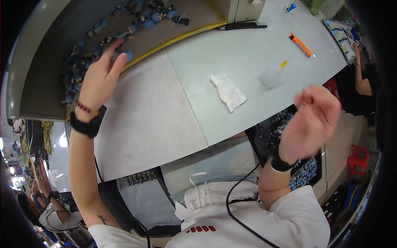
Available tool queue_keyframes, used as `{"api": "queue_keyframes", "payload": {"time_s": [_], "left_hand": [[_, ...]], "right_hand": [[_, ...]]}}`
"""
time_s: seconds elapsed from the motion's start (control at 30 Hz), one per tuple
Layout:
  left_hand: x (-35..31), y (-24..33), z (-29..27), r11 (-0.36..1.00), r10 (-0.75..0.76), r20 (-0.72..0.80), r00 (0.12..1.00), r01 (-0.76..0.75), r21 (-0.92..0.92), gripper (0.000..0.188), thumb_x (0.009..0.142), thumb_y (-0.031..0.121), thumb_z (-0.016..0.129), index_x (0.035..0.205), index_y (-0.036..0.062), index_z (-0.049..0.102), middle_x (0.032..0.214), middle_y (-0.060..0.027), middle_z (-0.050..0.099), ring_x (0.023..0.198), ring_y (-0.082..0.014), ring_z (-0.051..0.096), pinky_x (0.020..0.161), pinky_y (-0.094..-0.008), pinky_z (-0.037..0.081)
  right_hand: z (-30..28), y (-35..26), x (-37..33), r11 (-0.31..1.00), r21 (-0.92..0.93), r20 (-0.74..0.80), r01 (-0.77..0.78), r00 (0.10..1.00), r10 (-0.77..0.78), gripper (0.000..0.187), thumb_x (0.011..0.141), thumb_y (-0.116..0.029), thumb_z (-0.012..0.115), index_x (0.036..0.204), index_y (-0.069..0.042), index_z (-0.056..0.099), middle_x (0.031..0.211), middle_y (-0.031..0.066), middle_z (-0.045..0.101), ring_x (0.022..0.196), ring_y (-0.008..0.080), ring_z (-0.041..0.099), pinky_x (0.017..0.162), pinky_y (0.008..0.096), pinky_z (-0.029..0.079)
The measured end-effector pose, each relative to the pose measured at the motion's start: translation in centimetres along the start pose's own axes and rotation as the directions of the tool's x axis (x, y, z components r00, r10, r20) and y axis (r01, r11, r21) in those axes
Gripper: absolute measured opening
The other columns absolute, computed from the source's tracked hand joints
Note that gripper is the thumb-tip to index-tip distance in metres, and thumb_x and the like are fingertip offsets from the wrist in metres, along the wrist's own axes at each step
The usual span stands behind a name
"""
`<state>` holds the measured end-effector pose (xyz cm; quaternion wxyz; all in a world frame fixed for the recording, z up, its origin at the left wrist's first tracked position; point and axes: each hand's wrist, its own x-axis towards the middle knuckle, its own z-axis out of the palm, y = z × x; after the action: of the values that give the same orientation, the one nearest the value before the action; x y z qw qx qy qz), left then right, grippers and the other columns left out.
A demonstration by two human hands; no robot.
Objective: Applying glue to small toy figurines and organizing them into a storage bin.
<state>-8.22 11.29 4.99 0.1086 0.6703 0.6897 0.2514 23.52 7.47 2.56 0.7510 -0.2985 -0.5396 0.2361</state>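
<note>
My left hand (103,76) reaches over the yellow-edged front of a grey shelf box at the far left. Its thumb and index finger are apart, and nothing shows between them. Many small figurines (151,20) with blue, rounded heads lie scattered inside the box. One blue head (128,55) is right beside my left thumb. My right hand (312,120) is raised at the right, off the table's near edge. Its fingers look curled but are smeared by motion, so whether they hold anything is unclear.
On the pale table (140,120) lie a crumpled white cloth (228,92), a translucent bottle (269,77) with a yellow needle tip, an orange box (300,45) and a black-handled tool (244,26). A tray of blue pieces (304,173) sits low right. Co-workers (364,84) work at both sides.
</note>
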Motion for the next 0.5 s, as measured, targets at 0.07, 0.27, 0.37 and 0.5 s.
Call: {"api": "queue_keyframes", "payload": {"time_s": [0.07,0.27,0.37,0.5], "left_hand": [[1.3,-2.5,1.1,0.992,0.031,0.051,0.998,-0.037,0.119,0.026,0.082,0.025,0.045,0.099,0.0051,0.046,0.063,-0.0068,0.047,0.058,-0.0138,0.044,0.056,-0.0257,0.037],[-0.9,-2.4,-0.2,0.993,-0.054,0.091,0.994,0.063,-0.103,0.019,0.081,0.02,0.05,0.09,0.0064,0.041,0.074,-0.0013,0.049,0.063,-0.0087,0.043,0.055,-0.0219,0.035],[-6.4,3.3,-1.2,0.709,-0.126,0.152,0.98,0.196,-0.677,0.053,0.072,0.013,0.059,0.116,0.0033,0.03,0.092,-0.0028,0.046,0.078,-0.0082,0.043,0.066,-0.0192,0.036],[-14.2,5.5,-1.1,0.388,-0.11,0.497,0.861,0.498,-0.776,0.052,0.063,0.033,0.069,0.097,-0.0017,0.048,0.09,-0.01,0.052,0.081,-0.015,0.049,0.072,-0.0252,0.037]], "right_hand": [[-1.1,3.0,-0.1,0.963,-0.262,0.041,-0.062,0.996,0.076,0.038,0.061,-0.001,0.052,0.098,0.0,0.046,0.1,0.009,0.049,0.085,0.0158,0.043,0.069,0.0261,0.036],[0.0,5.0,0.8,0.753,-0.627,0.255,-0.202,0.86,0.443,0.034,0.066,-0.015,0.065,0.095,-0.001,0.053,0.085,0.0043,0.056,0.074,0.0116,0.05,0.062,0.0229,0.04],[-0.2,4.8,0.4,0.745,-0.588,0.142,-0.315,0.867,0.478,0.027,0.07,-0.014,0.064,0.091,0.001,0.056,0.074,0.0033,0.058,0.066,0.0079,0.05,0.058,0.02,0.04],[-1.2,2.6,-1.6,0.901,-0.224,0.221,-0.371,0.881,0.418,0.051,0.078,-0.036,0.053,0.101,0.01,0.048,0.066,0.0046,0.056,0.058,0.004,0.046,0.054,0.0143,0.032]]}}
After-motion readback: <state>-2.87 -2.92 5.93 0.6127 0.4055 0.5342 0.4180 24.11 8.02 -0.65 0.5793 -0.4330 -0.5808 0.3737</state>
